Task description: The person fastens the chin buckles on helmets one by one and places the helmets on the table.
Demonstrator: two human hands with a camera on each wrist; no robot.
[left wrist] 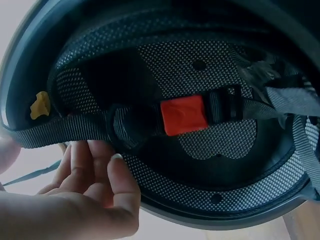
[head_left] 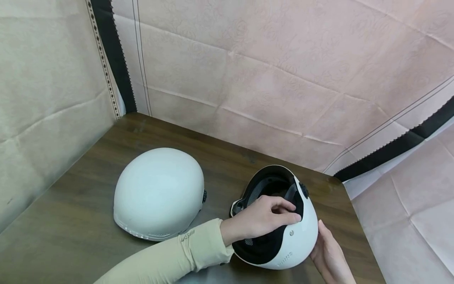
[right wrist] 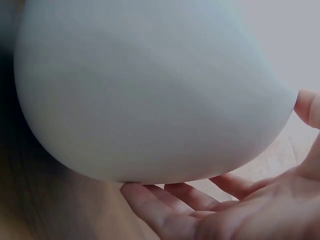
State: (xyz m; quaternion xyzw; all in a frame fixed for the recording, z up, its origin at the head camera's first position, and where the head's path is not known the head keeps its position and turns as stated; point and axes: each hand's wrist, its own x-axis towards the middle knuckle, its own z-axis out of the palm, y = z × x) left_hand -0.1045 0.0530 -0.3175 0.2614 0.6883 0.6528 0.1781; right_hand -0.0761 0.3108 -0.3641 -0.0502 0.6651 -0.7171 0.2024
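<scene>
A white helmet (head_left: pixel 301 240) is turned with its dark padded inside showing. My left hand (head_left: pixel 262 217) reaches over its opening. In the left wrist view the fingers go up behind the black chin strap (left wrist: pixel 65 131), and the thumb is at the strap's lower edge. A red buckle button (left wrist: pixel 184 115) shows midway along the strap, above the meshed padding (left wrist: pixel 220 145). My right hand (head_left: pixel 330 252) cups the outside of the shell; the right wrist view shows fingertips (right wrist: pixel 140 192) under the smooth white curve and the thumb at its side.
A second white helmet (head_left: pixel 159 193) stands dome up on the dark wooden table (head_left: pixel 220 169), left of the handled one and beyond my left sleeve (head_left: pixel 198 246). Pale patterned cloth (head_left: pixel 248 79) hangs behind the table and along both sides.
</scene>
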